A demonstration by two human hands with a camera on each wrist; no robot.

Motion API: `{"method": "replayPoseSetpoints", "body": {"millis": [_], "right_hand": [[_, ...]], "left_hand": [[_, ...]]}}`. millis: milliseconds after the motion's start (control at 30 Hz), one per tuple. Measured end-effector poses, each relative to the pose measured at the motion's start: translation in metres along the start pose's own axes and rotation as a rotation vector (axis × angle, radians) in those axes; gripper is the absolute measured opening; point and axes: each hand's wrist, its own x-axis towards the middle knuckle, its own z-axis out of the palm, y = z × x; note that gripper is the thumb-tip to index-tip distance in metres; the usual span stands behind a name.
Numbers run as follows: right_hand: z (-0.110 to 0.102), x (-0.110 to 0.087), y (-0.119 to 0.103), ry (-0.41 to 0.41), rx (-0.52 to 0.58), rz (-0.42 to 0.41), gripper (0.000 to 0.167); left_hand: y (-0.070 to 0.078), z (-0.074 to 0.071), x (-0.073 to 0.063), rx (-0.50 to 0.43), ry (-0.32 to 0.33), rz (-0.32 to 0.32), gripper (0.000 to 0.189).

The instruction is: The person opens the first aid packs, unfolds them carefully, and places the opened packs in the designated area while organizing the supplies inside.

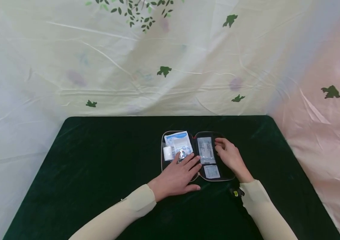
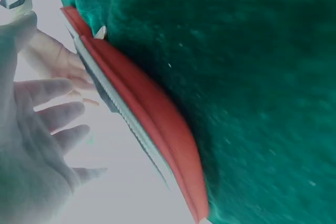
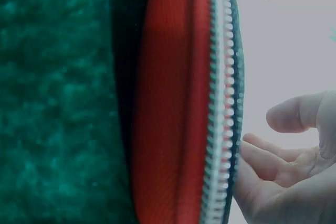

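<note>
An unfolded zippered case point(image 1: 226, 170), black inside with a red shell point(image 2: 157, 114), lies on the table. Its left half holds a blue-and-white packet point(image 1: 174, 136), a white roll point(image 1: 168, 153) and a shiny round item point(image 1: 182, 154), partly covered by my fingers. A clear packet point(image 1: 205, 150) and a smaller white packet point(image 1: 211, 172) lie in the right half. My left hand point(image 1: 175, 178) spreads over the lower left half and the hinge, fingers extended. Over the right half's outer side is my right hand point(image 1: 231, 158), fingers slightly bent; its thumb and fingers point(image 3: 262, 161) stand apart around nothing visible.
Dark green cloth covers the table point(image 1: 113, 150). Patterned white fabric point(image 1: 187, 83) hangs behind it and along both sides. A small black item with a yellow-green mark point(image 1: 235, 193) is beside my right wrist. The case's zipper edge point(image 3: 223, 98) stands raised above the cloth.
</note>
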Motion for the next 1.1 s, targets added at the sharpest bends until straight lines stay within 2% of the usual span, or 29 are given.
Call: {"method": "replayPoseSetpoints", "body": {"millis": [233, 533, 800, 1000, 1100], "right_hand": [[0.0, -0.006, 0.0, 0.065, -0.042, -0.048, 0.044], [0.011, -0.015, -0.008, 0.15, -0.014, -0.136, 0.039], [0.027, -0.023, -0.021, 0.126, -0.01, -0.214, 0.036], [0.039, -0.027, -0.031, 0.087, 0.003, -0.257, 0.036], [0.045, -0.027, -0.035, 0.078, -0.041, -0.288, 0.036]], "left_hand": [[-0.014, -0.004, -0.024, -0.064, 0.055, -0.1, 0.073], [-0.038, -0.003, -0.051, -0.088, 0.195, -0.227, 0.068], [-0.056, 0.0, -0.06, -0.168, 0.223, -0.38, 0.071], [-0.064, 0.003, -0.061, -0.217, 0.229, -0.44, 0.071], [-0.067, 0.004, -0.06, -0.25, 0.219, -0.461, 0.072]]}}
